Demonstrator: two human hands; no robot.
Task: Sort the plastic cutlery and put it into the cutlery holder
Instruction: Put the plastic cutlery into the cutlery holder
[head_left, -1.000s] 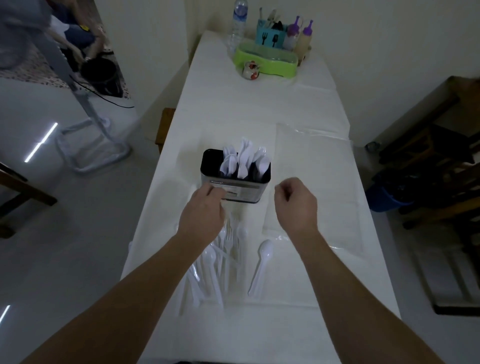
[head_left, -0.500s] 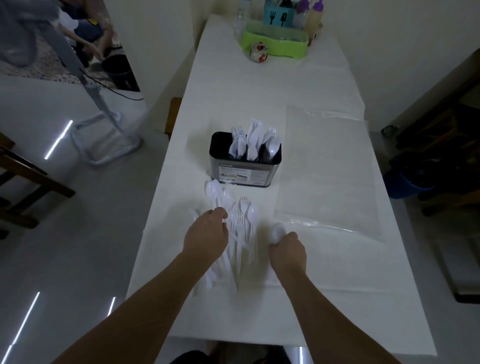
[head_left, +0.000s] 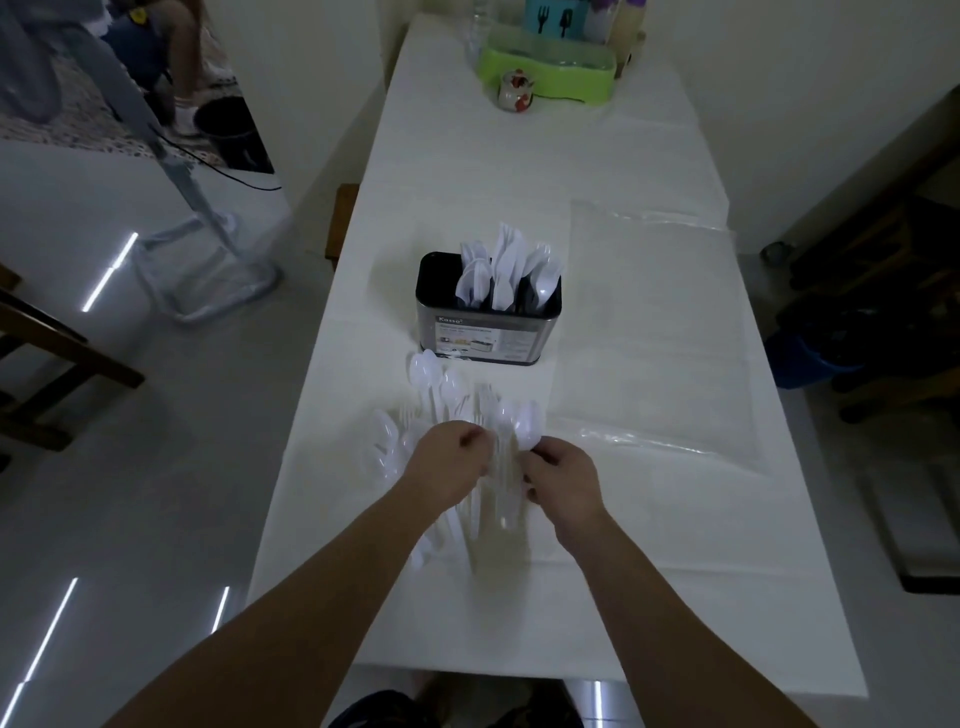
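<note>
A black and steel cutlery holder (head_left: 488, 332) stands mid-table, with white spoons and other plastic cutlery upright in its middle and right compartments; the left one looks dark. A pile of loose white plastic cutlery (head_left: 441, 395) lies just in front of it. My left hand (head_left: 447, 465) rests on the pile, fingers curled and pinched into the pieces; which piece it grips is hidden. My right hand (head_left: 563, 480) is closed on the handle of a white spoon (head_left: 527, 431), whose bowl sticks out above my fingers.
A clear plastic sheet (head_left: 660, 332) lies right of the holder on the white tablecloth (head_left: 649, 545). At the far end sit a green tray (head_left: 550, 67) and a small teapot (head_left: 515, 89). A fan stand (head_left: 208, 260) and a wooden chair (head_left: 36, 364) stand on the floor at the left.
Both hands pulled back from the holder to the loose pile. My right hand picked a spoon off the table and moved left beside my left hand.
</note>
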